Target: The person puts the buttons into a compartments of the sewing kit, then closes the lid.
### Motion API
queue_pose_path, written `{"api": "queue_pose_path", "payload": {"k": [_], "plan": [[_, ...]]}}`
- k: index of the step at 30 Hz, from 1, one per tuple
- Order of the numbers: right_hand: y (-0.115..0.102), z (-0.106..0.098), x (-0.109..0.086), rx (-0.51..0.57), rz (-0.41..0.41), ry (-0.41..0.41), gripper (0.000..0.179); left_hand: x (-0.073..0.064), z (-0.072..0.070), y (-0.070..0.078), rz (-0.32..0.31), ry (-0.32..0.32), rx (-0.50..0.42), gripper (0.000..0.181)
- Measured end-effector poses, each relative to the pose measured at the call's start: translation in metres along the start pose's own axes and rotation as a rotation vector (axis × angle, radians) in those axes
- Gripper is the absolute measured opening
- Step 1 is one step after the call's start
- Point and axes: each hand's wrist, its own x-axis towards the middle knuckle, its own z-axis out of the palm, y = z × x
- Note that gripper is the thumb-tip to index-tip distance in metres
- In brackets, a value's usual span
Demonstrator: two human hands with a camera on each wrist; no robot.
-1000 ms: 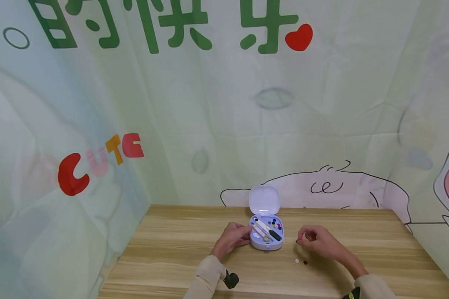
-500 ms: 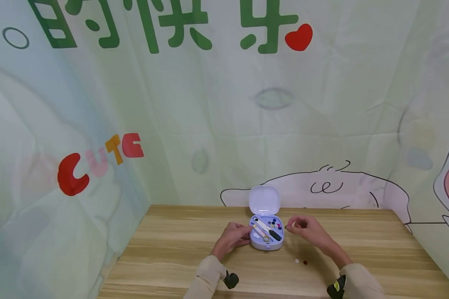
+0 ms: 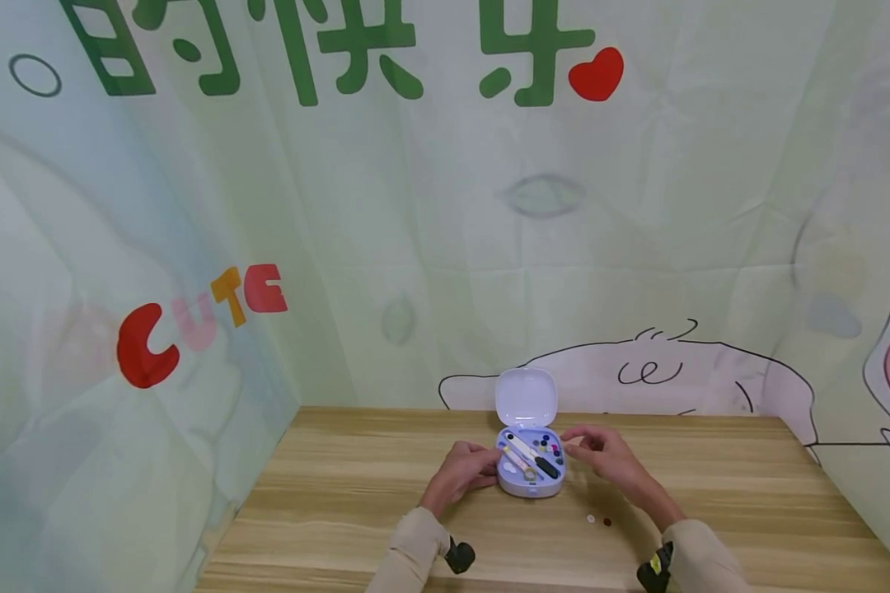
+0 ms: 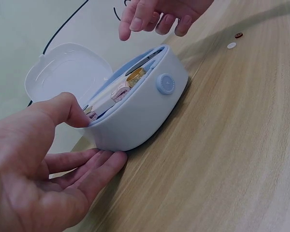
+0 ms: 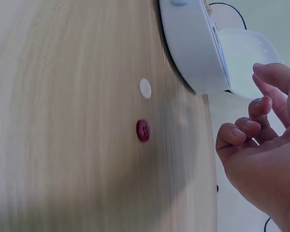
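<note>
A pale blue-and-white sewing box (image 3: 531,489) stands on the table with its lid (image 3: 526,399) raised. My left hand (image 3: 462,471) grips its left side, thumb on the rim and fingers low against the wall. At the box's right rim is my right hand (image 3: 606,461), thumb and forefinger apart, with nothing seen between them. Several small coloured buttons (image 3: 554,449) fill the right compartment. A black-handled tool (image 3: 545,468) lies across the middle, and a gold ring-shaped thimble (image 4: 135,76) sits near the front. A white button (image 5: 145,88) and a dark red button (image 5: 143,130) lie on the table.
The wooden table (image 3: 356,469) ends at a printed cloth backdrop (image 3: 415,247) right behind the raised lid. Both loose buttons are in front of the box, to its right, under the right forearm's side.
My right hand has moved left and up to the box's rim with a small dark button, which no longer shows in its fingers. The left hand has stayed on the box.
</note>
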Motion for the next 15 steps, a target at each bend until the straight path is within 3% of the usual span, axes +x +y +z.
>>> {"api": "queue_pose_path", "payload": {"k": [7, 15], "plan": [[0.005, -0.012, -0.007, -0.061, -0.070, -0.043, 0.029, 0.000, 0.001, 0.000, -0.003, 0.006, -0.003, 0.019], [0.015, -0.036, -0.024, -0.211, -0.196, -0.210, 0.023, 0.002, 0.002, 0.000, -0.009, 0.010, 0.001, 0.020]]}}
